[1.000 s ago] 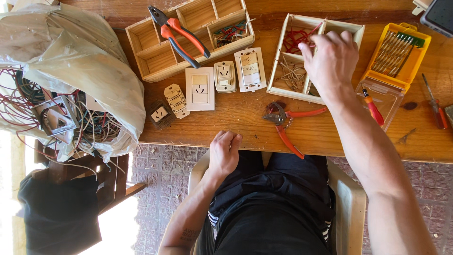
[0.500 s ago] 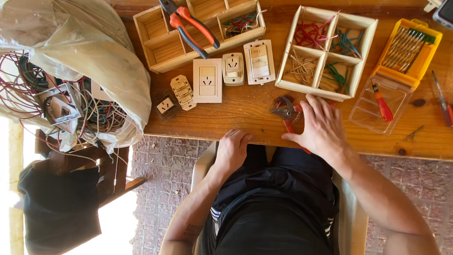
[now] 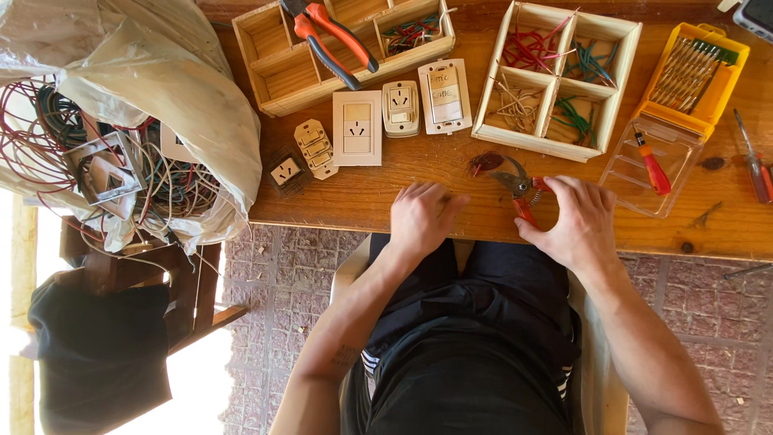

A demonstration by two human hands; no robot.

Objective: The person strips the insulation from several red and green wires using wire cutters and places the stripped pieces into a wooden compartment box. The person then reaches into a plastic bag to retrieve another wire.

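Right now the right hand (image 3: 573, 221) is closed over the red handles of the wire cutters (image 3: 515, 184), whose grey jaws stick out to the left of the fingers and lie flat on the wooden table (image 3: 403, 185), close to its near edge. Only a short piece of red handle shows beside the thumb; the rest is hidden under the palm. The left hand (image 3: 420, 217) rests loosely curled on the table edge, holding nothing, a little to the left of the cutter's tip and apart from it. Beyond the cutters stands a four-part wooden tray (image 3: 555, 145) with sorted wire scraps, and further left lie pale wall sockets (image 3: 357, 127) in a row.
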